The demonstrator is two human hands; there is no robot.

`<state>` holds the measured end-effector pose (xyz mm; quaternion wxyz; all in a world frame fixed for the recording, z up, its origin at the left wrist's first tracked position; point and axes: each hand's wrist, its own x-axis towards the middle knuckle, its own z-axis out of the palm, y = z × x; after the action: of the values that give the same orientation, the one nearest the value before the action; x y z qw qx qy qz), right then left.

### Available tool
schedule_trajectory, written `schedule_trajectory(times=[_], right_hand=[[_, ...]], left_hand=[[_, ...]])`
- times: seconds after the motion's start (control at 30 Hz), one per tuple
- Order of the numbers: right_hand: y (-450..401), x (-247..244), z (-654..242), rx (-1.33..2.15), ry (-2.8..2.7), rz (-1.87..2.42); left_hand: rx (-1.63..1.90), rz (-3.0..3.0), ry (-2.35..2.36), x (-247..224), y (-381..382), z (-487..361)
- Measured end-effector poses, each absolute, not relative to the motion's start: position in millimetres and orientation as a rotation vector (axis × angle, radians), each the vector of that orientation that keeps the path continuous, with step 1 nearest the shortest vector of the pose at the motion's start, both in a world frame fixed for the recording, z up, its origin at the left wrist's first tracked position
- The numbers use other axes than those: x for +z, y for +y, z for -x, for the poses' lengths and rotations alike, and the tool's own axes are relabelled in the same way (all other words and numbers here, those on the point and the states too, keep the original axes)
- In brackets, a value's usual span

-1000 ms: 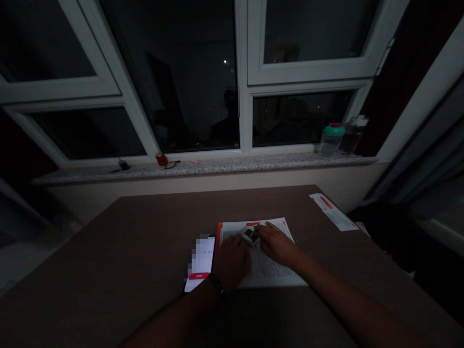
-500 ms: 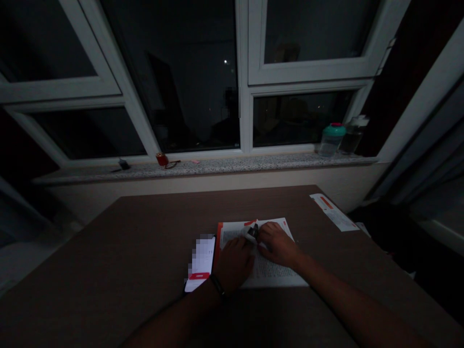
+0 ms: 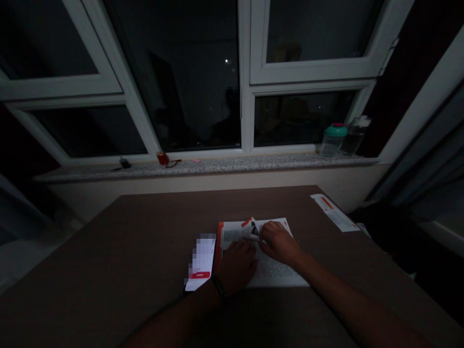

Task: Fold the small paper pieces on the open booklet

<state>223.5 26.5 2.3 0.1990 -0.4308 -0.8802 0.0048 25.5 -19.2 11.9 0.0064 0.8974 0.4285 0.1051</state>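
Observation:
A printed page (image 3: 277,274) with an orange left border lies on the table in front of me, possibly the top of a booklet or stack. Near its upper middle, a paper flap (image 3: 249,230) stands up, creased, with a dark picture and a red patch on it. My right hand (image 3: 278,243) has its fingers curled and pinched at the flap's right side. Lying palm down on the page's left part, my left hand (image 3: 237,263) presses it with outstretched fingers. A dark band circles the left wrist.
A lit phone (image 3: 203,258) lies left of the page. At the right edge of the brown table (image 3: 145,241) is a paper strip (image 3: 335,212). The windowsill (image 3: 232,165) holds a teal-lidded bottle (image 3: 332,140), a clear bottle (image 3: 355,136) and a small red object (image 3: 162,158).
The paper flap has shifted and now shows more of its white and red side, with less of the dark picture visible. My left fingers have moved slightly down and right, away from the flap.

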Motion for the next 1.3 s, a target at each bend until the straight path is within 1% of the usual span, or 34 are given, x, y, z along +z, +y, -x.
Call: schedule_trajectory(times=[0.53, 0.73, 0.8, 1.0, 1.1, 1.3], right_hand=[[30.2, -0.4, -224.7, -0.094, -2.466, 1.259], [35.1, -5.3, -224.3, -0.131, -2.446, 1.309], [35.4, -5.3, -224.7, -0.134, -2.455, 1.306], [33.8, -1.7, -224.7, -0.153, -2.482, 1.308], [33.5, -1.1, -224.1, -0.162, -2.485, 1.316], [32.5, 0.0, -224.1, -0.157, -2.478, 1.326]], left_hand=[[0.376, -2.788, 1.289, 8.7, -19.5, -24.5], [0.456, -2.771, 1.240, 3.9, -18.0, -22.5], [0.474, -2.748, 1.289, 2.9, -17.2, -22.0], [0.631, -2.563, 1.649, 2.0, -12.3, -19.5], [0.695, -2.543, 1.633, -0.6, -9.7, -18.5], [0.606, -2.585, 1.584, -6.8, -7.1, -17.7]])
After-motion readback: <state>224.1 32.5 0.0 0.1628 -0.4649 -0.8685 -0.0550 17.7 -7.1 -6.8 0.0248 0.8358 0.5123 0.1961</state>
